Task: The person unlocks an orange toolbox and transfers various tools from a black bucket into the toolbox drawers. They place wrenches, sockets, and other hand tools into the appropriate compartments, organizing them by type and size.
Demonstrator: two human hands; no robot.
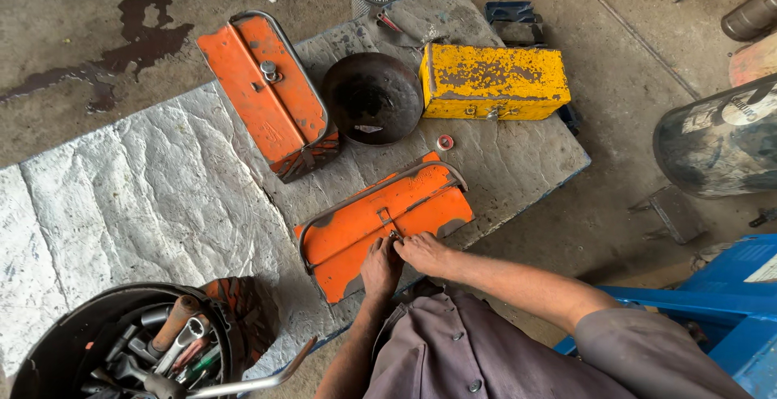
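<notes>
Concrete floor [73, 10] carried a grey mat [146, 180]. Both hands met at the latch of the near orange toolbox [388, 213] on the mat: left hand [380, 268] gripped its front edge, right hand [422, 253] pinched the latch, fingers pressed together. Beyond the grip lay a dark bowl [374, 95], a yellow box [492, 82] and another orange toolbox [267, 91]. Left of the grip sat a bucket [48, 358] of tools.

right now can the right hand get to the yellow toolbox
Probably yes, with a stretch. The right hand rests at the latch of the near orange toolbox; the yellow toolbox lies beyond it, with only a small red ring between.
</notes>
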